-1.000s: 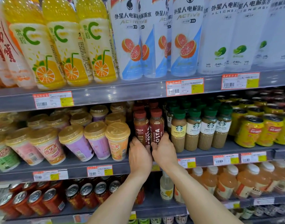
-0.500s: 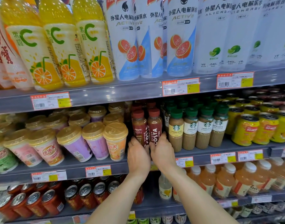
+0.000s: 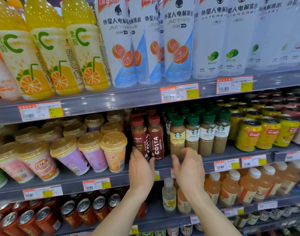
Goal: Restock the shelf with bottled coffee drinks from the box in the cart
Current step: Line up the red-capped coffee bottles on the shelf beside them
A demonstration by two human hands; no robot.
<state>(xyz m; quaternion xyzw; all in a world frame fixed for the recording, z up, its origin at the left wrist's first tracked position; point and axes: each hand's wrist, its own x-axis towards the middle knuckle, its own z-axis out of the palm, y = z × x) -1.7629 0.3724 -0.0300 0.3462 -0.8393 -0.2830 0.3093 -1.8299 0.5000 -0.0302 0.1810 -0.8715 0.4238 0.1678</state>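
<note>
Two brown plastic coffee bottles with dark red caps and maroon labels are seen upright and touching at the front of the grey metal middle shelf, in the centre of the frame; the box and cart are not shown. The left hand is laid against the foot of the left-hand bottle; its fingertips are hidden, so a grip cannot be confirmed. The right hand is blurred, loosely open with nothing held, just in front of a green-capped, yellow-labelled latte bottle. A toppling is judged the main risk; both coffee bottles are placed close to the shelf lip, so a careless pull could tip them forward; the latte bottle could be clipped by a sideways sweep, or the amber-lidded paper cups at centre left could be knocked.
</note>
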